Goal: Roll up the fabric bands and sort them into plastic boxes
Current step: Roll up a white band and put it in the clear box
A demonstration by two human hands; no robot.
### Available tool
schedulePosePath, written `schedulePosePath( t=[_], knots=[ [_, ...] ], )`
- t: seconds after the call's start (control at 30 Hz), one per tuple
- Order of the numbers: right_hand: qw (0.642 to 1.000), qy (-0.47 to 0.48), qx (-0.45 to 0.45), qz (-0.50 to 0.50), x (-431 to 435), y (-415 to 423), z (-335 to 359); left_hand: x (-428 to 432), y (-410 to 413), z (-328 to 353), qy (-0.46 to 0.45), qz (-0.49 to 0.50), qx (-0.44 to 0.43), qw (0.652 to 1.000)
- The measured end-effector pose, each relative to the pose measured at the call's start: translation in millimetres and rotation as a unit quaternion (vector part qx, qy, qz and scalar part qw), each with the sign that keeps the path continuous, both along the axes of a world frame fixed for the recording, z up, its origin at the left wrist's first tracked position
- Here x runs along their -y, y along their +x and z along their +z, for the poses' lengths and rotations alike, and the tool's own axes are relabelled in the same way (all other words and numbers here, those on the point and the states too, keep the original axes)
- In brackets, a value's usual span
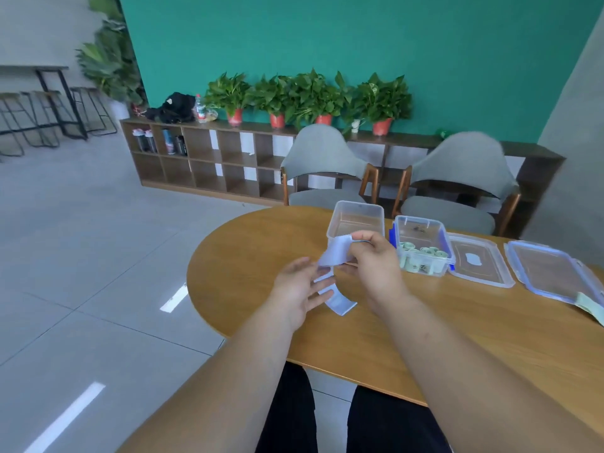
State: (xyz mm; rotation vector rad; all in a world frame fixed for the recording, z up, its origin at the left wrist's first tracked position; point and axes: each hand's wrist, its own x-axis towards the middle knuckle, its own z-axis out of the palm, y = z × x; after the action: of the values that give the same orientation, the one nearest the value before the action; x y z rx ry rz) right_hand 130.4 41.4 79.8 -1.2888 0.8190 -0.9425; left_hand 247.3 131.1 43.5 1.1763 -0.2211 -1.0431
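From the head view, both hands work above the near rounded end of the wooden counter [457, 322]. The right hand [376, 266] is raised with thumb and fingers curled, pinching the top end of a pale blue fabric band [336, 253]. The band hangs down in a loose curve, and its lower end [340, 304] lies just above the counter. The left hand [300, 289] is open, its fingers straight and spread, touching the middle of the band from the side. Just behind the hands stands a clear plastic box [359, 207]. Beside it on the right is a box with blue clips [439, 237] that holds rolled green bands [421, 256]. Farther right lie a clear lid [480, 259] and a blue-rimmed lid [552, 273], with one flat green band [591, 305] at the frame edge
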Motion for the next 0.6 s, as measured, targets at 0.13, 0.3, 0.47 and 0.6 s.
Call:
schedulePosePath(
  t=[0.13, 0.3, 0.47, 0.6],
  knots=[
    [0.999, 0.013, 0.030, -0.002, -1, 16, -1, -5, 31, 16, -0.024, 0.054, 0.038, 0.998],
    [0.999, 0.003, 0.032, -0.003, 10, 35, 8, -1, 55, 30, 0.028, 0.064, 0.115, 0.991],
    [0.981, -0.148, -0.095, 0.082, 42, 61, 45, 7, 74, 37, 0.112, 0.030, 0.215, 0.970],
    [0.948, -0.241, -0.145, 0.148, 50, 75, 73, 9, 84, 54, 0.095, -0.052, 0.195, 0.975]
  ],
)
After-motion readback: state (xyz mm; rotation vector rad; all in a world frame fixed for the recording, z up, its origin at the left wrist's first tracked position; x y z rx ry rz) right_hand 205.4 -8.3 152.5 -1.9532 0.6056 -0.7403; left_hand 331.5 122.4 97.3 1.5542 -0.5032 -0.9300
